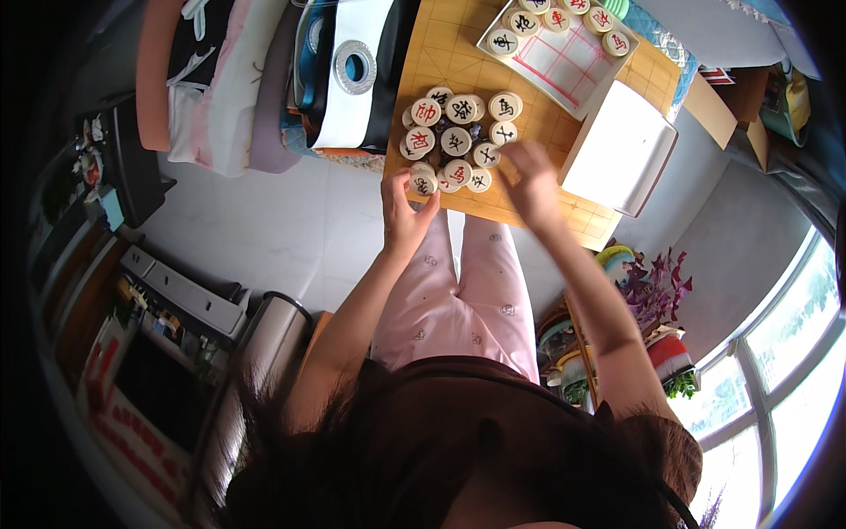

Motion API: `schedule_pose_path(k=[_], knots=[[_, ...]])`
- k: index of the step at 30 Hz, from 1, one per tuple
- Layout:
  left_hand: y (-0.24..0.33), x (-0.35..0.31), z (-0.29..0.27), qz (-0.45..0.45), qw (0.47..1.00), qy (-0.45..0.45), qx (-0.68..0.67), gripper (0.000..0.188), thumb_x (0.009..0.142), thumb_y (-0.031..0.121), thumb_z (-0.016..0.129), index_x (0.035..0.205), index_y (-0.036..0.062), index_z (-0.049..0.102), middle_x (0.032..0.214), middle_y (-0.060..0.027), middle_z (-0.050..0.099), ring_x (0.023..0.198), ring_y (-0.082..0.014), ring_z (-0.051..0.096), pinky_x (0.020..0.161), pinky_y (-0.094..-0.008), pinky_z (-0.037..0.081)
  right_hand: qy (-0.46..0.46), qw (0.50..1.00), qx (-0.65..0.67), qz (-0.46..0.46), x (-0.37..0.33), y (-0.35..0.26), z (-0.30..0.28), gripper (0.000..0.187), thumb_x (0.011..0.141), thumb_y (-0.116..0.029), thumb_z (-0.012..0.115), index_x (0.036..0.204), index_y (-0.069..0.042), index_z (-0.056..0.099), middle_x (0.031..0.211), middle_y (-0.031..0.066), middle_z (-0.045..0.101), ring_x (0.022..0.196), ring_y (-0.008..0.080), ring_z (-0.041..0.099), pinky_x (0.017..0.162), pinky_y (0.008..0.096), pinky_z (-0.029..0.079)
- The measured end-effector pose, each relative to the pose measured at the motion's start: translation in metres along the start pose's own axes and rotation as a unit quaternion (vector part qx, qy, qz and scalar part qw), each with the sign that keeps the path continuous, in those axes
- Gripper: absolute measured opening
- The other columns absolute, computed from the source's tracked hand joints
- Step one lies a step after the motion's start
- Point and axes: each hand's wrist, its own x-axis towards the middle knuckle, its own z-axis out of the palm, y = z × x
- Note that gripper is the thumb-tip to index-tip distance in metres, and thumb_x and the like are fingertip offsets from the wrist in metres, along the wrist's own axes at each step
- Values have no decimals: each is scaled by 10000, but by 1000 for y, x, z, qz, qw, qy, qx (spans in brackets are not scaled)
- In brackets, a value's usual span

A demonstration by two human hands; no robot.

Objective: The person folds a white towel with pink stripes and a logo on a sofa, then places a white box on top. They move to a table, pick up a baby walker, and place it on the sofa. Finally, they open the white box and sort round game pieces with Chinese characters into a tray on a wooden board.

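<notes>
The round wooden game piece (423, 182) I have hold of sits at the near left corner of the cluster of pieces (458, 139), right at the front edge of the wooden game board (441, 53). My left hand (404, 210) is curled around it, thumb on one side and fingertips on the other, so the disc is pinched between them while it rests on or just above the board; I cannot tell which. My right hand (532, 181) is over the board just to the right of the cluster, fingers bent and blurred, and I cannot tell whether it is holding anything or how far open it is.

The cluster is a loose heap of pale discs marked in red or black, touching one another. Beyond it, at the far right of the board, lies a white paper grid with red lines (564, 57), with more discs (551, 19) lined along its far edge. A white box lid (619, 148) rests tilted on the board's right side, near my right hand.

My legs in pink trousers (458, 291) show under the board's near edge. To the left of the board are a black and white bag (352, 70) and folded pink cloth (220, 88). A purple-leaved plant (656, 286) stands to my right, beside the window (775, 353).
</notes>
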Motion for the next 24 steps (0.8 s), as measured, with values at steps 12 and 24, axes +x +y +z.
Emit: schedule_pose_path(k=[12, 24], knots=[[51, 56, 5, 150, 988, 36, 16, 514, 659, 95, 760, 1090, 22, 490, 1087, -138, 524, 995, -319, 493, 888, -423, 379, 118, 984, -111, 76, 47, 26, -7, 351, 676, -32, 685, 988, -40, 524, 869, 90, 526, 832, 274, 480, 696, 382, 422], [79, 154, 39, 194, 978, -5, 72, 444, 659, 222, 760, 1016, 72, 542, 996, -63, 528, 971, -284, 481, 819, -415, 379, 69, 979, 90, 167, 114, 46, -33, 269, 809, -156, 673, 1017, 5, 619, 939, 106, 583, 802, 210, 565, 706, 324, 469]])
